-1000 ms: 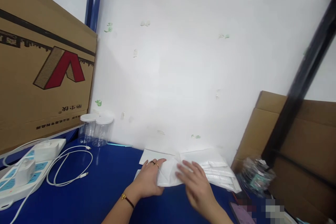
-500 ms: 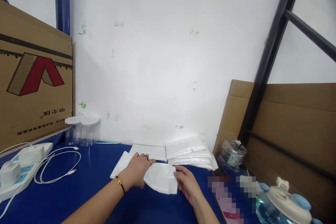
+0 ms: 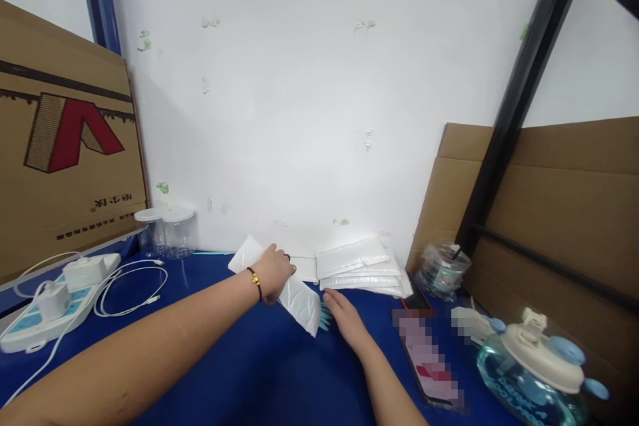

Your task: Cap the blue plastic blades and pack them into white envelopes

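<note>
My left hand (image 3: 275,273) is closed around the middle of a white padded envelope (image 3: 301,303), which slants down to the right above the blue table. Just off the envelope's lower end is my right hand (image 3: 347,316), fingers stretched out and pointing away from me. A pale blue thing with thin prongs (image 3: 325,317) shows between the envelope and that hand; the rest of it is hidden. Behind the hands lie a stack of white padded envelopes (image 3: 357,266) and another flat white envelope (image 3: 305,269), partly covered by my left hand.
On the left are a power strip (image 3: 30,339) with chargers, a coiled white cable (image 3: 127,313) and two clear lidded jars (image 3: 178,236). To the right stand a phone (image 3: 429,366), a clear plastic cup (image 3: 443,271) and a blue-tinted bottle (image 3: 529,373). A white wall closes the back.
My left hand has lifted and tilted the envelope. The right hand has let go of its end and straightened its fingers. The pronged blue thing has come into view. The camera has tipped slightly.
</note>
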Demonstrator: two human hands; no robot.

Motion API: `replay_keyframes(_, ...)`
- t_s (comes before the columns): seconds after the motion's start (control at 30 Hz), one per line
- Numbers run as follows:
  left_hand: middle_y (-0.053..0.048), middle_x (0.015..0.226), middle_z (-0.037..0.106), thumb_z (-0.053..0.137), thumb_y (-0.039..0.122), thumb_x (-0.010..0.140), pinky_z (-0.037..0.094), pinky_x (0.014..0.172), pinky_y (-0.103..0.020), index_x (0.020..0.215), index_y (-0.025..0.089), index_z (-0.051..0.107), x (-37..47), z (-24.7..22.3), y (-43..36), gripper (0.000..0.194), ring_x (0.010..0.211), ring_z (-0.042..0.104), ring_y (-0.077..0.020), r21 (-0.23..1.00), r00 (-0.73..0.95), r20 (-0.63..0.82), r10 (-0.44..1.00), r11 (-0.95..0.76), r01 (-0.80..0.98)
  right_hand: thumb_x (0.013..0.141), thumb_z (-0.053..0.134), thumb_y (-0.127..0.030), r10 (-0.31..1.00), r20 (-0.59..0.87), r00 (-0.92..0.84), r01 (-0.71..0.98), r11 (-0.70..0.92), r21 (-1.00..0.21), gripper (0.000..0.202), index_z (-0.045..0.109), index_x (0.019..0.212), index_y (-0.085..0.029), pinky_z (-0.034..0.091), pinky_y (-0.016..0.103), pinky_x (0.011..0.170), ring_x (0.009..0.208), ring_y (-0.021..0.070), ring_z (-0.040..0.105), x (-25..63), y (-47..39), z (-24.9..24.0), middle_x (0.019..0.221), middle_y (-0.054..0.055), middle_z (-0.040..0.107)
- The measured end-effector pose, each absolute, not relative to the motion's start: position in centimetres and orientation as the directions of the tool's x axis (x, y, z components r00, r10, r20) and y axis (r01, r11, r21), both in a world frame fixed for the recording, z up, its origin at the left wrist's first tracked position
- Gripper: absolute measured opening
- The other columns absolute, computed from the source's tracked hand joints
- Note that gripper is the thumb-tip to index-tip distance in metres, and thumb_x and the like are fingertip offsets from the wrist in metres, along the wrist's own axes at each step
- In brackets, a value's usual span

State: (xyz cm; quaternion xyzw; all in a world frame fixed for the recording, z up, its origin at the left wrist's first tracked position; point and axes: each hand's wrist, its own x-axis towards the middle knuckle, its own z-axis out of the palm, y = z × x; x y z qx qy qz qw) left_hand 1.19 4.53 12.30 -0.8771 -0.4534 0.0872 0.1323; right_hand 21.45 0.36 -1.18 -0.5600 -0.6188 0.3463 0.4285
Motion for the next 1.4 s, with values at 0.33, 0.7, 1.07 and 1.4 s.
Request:
replay_keyframes(0.33, -0.010, 0.102, 0.062, 0.084, 0.025, 0.029, 0.032, 0.089, -0.046, 0.104, 0.030, 0.063, 0.1, 13.1, 4.4, 0.078, 0.098, 0.054, -0.0332, -0.216, 0.523, -0.137, 0.841, -0.541, 0.813, 0.075, 0.057, -0.022, 0.900, 0.306, -0.309, 0.784, 0.423, -0.454, 0.041, 0.052, 0.116, -0.023, 0.030, 0.040, 0.100, 0.116, 0.0247, 0.046, 19.4, -0.7, -1.4, 0.121, 0.008, 0.054)
replay_keyframes(0.7, -0.008, 0.099, 0.061, 0.073, 0.014, 0.036, 0.037, 0.088, -0.048, 0.106, 0.029, 0.062, -8.8, 16.0, 5.4, 0.073, 0.094, 0.057, -0.0320, -0.198, 0.323, -0.167, 0.932, -0.352, 0.915, 0.076, 0.053, -0.021, 0.887, 0.370, -0.275, 0.816, 0.419, -0.399, 0.014, 0.049, 0.089, -0.023, 0.039, 0.030, 0.081, 0.091, 0.0193, 0.051, 19.3, -0.9, -1.4, 0.094, 0.001, 0.055)
replay_keyframes(1.07, -0.014, 0.144, 0.032, 0.077, 0.038, 0.042, 0.020, 0.101, -0.055, 0.139, 0.030, 0.028, -12.1, 8.6, 6.3, 0.109, 0.131, 0.025, -0.0369, 0.014, 0.336, -0.095, 0.937, -0.336, 0.942, 0.062, 0.068, -0.028, 0.905, 0.269, -0.331, 0.732, 0.426, -0.532, 0.036, 0.055, 0.096, -0.025, 0.036, 0.032, 0.088, 0.100, 0.0217, 0.051, 19.7, -1.9, -0.2, 0.105, 0.001, 0.054)
replay_keyframes(1.4, -0.001, 0.095, 0.064, 0.065, 0.029, 0.066, 0.033, 0.090, -0.036, 0.084, 0.027, 0.065, -4.7, 4.4, 6.0, 0.018, 0.097, 0.055, -0.0218, 0.230, 0.633, -0.032, 0.774, -0.610, 0.758, 0.044, 0.084, -0.037, 0.880, 0.179, -0.441, 0.591, 0.435, -0.680, 0.066, 0.065, 0.105, -0.024, 0.042, 0.035, 0.090, 0.102, 0.0252, 0.054, 22.2, -1.8, 0.8, 0.112, 0.005, 0.056)
